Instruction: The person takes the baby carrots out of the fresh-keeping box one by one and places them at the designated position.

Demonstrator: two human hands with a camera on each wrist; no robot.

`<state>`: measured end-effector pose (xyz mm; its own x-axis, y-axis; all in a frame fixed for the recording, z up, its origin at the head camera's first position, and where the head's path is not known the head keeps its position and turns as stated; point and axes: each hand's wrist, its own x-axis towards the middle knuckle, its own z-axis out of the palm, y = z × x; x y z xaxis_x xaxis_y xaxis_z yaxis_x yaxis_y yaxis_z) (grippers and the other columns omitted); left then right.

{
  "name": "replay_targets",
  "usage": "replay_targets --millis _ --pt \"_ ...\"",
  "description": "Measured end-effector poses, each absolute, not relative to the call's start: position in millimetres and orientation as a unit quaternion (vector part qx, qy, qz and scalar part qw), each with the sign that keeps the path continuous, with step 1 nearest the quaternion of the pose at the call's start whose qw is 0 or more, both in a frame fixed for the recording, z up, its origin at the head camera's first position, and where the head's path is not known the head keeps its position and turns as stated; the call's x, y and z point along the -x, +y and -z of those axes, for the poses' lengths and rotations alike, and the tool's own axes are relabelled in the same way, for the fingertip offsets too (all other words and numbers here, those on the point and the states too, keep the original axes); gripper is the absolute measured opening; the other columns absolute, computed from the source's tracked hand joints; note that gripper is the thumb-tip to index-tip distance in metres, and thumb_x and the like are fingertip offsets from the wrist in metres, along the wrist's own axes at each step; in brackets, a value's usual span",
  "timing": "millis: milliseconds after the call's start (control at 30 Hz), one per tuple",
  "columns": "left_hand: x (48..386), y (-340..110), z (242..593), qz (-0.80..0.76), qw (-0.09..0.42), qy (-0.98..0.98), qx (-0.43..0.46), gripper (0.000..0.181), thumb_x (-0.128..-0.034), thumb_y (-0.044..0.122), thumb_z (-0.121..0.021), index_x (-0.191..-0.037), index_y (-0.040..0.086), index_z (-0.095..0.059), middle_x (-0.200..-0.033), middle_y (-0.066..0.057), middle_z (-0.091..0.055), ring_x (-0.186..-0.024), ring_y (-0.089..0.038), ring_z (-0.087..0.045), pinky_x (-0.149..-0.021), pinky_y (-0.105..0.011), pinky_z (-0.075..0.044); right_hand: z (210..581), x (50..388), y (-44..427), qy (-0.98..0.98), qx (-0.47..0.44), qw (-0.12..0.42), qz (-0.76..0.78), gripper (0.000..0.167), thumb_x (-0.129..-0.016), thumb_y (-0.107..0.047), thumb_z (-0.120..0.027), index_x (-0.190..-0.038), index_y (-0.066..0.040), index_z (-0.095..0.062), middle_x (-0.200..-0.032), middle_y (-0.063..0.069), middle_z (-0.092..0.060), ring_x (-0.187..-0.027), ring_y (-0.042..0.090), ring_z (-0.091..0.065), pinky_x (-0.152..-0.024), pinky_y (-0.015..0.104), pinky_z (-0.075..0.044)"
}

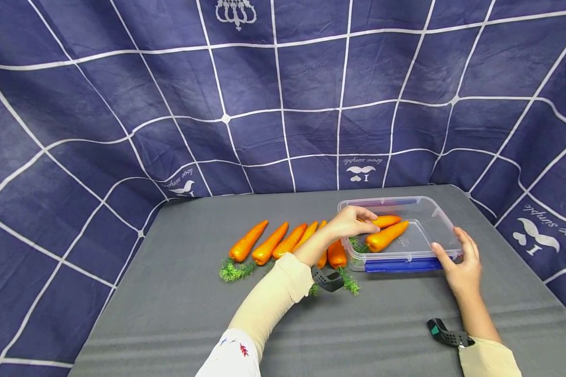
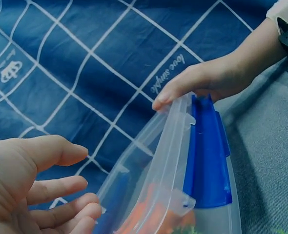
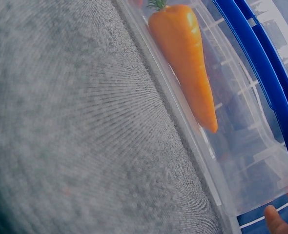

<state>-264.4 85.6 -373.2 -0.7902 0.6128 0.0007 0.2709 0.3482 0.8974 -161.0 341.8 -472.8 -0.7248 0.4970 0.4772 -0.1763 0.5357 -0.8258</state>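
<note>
Carrots [image 1: 388, 236], orange: two inside clear box [image 1: 405, 256], others on worktop [image 1: 170, 303] beside it; glossy, probably light, stiff, slippery; best held mid-body. Left hand [image 1: 350, 223]: fingers parted, seemingly empty. Right hand [image 1: 465, 268]: holds box corner.

The left hand [image 1: 354, 222] is bare, its arm covered by a cream sleeve [image 1: 273, 288] with a wrinkled, gathered cuff, and higher up by a white sleeve [image 1: 236, 358] printed with small blue marks [image 1: 228, 341] and a red leaf [image 1: 243, 350]. A black strap [image 1: 327, 280] with rows of small holes juts from that wrist. The right hand [image 1: 464, 267] is also bare, above a matching cream cuff [image 1: 488, 358] and a curved black band [image 1: 448, 334], likewise perforated, with a green patch [image 1: 435, 330].
</note>
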Motion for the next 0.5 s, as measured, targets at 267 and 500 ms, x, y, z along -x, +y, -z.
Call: replay_targets --millis 267,500 --pt "271 109 376 -0.439 0.151 0.836 -0.292 0.034 -0.0842 0.017 -0.076 -0.113 0.001 -0.07 -0.095 -0.002 -0.07 -0.085 -0.007 -0.06 -0.075 -0.013 -0.044 474 162 342 -0.796 0.101 0.362 -0.474 0.06 -0.083 -0.009 -0.073 -0.139 -0.004 -0.052 -0.143 0.012 -0.047 -0.115 -0.008 -0.038 -0.083 0.014 -0.028" --pt "276 122 388 -0.4 0.139 0.865 -0.269 0.032 -0.0829 0.02 -0.077 -0.111 0.005 -0.073 -0.097 -0.001 -0.072 -0.084 -0.006 -0.06 -0.071 -0.013 -0.043 474 162 343 -0.797 0.098 0.361 -0.475 0.061 -0.083 -0.009 -0.073 -0.139 -0.004 -0.052 -0.143 0.013 -0.047 -0.116 -0.007 -0.038 -0.083 0.015 -0.028"
